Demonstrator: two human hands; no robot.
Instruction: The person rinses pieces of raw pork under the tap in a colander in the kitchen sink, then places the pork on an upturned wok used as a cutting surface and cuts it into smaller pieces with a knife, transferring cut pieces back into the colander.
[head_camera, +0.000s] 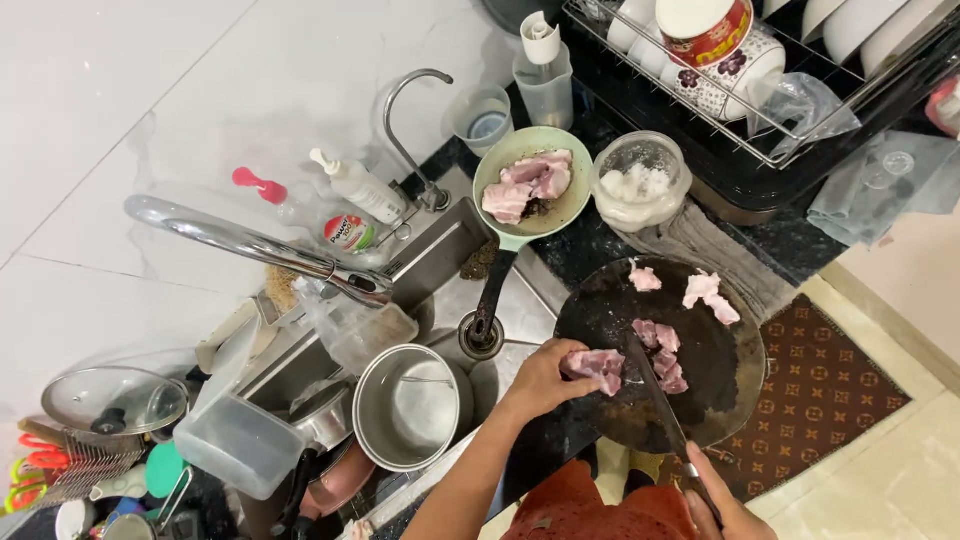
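Pinning a slab of raw pork near the lower left edge of the round dark chopping board, the left hand curls its fingertips over the meat's left end. Clenched around the handle, the right hand angles a knife up-left, its blade just right of those fingers, crossing the pork's long axis.

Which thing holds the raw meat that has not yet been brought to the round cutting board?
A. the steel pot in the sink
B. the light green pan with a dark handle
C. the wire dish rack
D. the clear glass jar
B: the large uncut pieces of raw meat lie in the light green pan, beyond the dark round cutting board, where the left hand holds another piece against the knife.
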